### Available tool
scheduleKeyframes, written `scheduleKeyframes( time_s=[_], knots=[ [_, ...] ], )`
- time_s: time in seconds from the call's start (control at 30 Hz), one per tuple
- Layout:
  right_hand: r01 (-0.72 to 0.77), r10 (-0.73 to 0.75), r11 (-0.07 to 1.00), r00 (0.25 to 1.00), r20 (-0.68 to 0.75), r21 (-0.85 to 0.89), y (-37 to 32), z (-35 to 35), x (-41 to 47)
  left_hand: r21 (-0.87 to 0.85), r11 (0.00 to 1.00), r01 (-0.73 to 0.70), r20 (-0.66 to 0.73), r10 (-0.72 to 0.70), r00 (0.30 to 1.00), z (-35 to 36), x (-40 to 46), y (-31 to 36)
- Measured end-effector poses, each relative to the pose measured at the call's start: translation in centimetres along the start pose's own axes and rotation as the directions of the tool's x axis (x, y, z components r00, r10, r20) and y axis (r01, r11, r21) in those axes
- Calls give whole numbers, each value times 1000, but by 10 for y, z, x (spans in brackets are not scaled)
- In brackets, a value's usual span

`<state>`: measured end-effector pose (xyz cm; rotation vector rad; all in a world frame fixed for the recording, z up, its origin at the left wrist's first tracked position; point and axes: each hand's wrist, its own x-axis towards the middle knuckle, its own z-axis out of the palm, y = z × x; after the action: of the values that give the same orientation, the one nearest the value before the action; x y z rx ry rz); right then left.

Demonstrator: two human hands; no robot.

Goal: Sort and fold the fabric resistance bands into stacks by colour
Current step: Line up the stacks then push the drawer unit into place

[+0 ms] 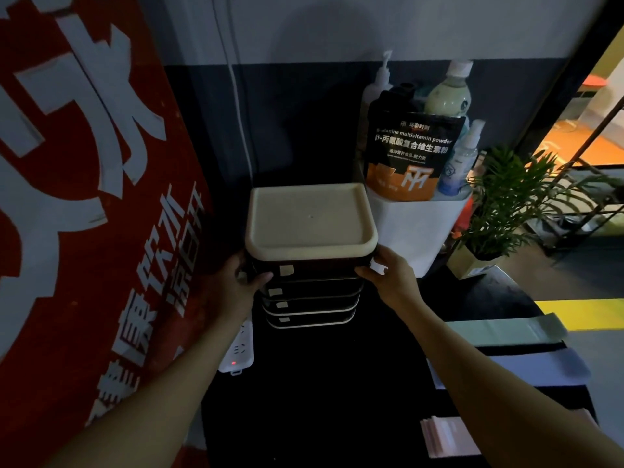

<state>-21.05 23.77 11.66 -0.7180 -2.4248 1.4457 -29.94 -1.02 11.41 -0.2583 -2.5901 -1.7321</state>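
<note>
- Bands: a green band, a pale lilac band and a pink band lie flat at the right edge of the dark bench, one behind the other, green farthest back, pink nearest the person. Dark strips between them could be black bands; too dim to tell.
- Green and lilac long axes run roughly left-right, across the bench edge.
- Neither hand touches a band. Both are on the drawer unit at the back of the bench.
- Left hand: fingers curled round the unit's top left corner, gripping it.
- Right hand: fingers wrapped on the top right corner, thumb at the front face.
- Key relation: bands sit to the right of and nearer the person than both hands; right hand is nearer them, so reaching back right looks easiest.
- Judgement: sorting not under way here; the unit is being handled first.
- Around: white bin of bottles just beside the unit, potted plant further right, power strip at the left edge.
</note>
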Motion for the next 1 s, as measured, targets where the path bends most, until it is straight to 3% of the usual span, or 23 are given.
scheduleKeyframes(
  time_s=[0.2, 0.47, 0.67, 0.8, 1.0],
  knots=[
    [39, -41, 998, 998, -54, -44, 4, -3, -10, -36, 999, 8, -81, -11, 997, 6, -13, -1],
    [3, -3, 1000, 999, -32, -8, 7, -1, -23, -20, 1000, 9, -31, -10, 999, 2, -18, -15],
    [-120, 143, 968, 985, 92, -219, 47, 18, -30, 182, 983, -1, 27, -4, 1000, 11, -36, -45],
    [-20, 42, 962, 996, 74, -274, 42, 29, -27, 248, 969, 18, 72, -37, 997, 25, -40, -50],
    [27, -22, 936, 1000, 20, -351, 40, 34, -40, 257, 966, -12, -20, 18, 1000, 29, -52, -52]
  ],
)
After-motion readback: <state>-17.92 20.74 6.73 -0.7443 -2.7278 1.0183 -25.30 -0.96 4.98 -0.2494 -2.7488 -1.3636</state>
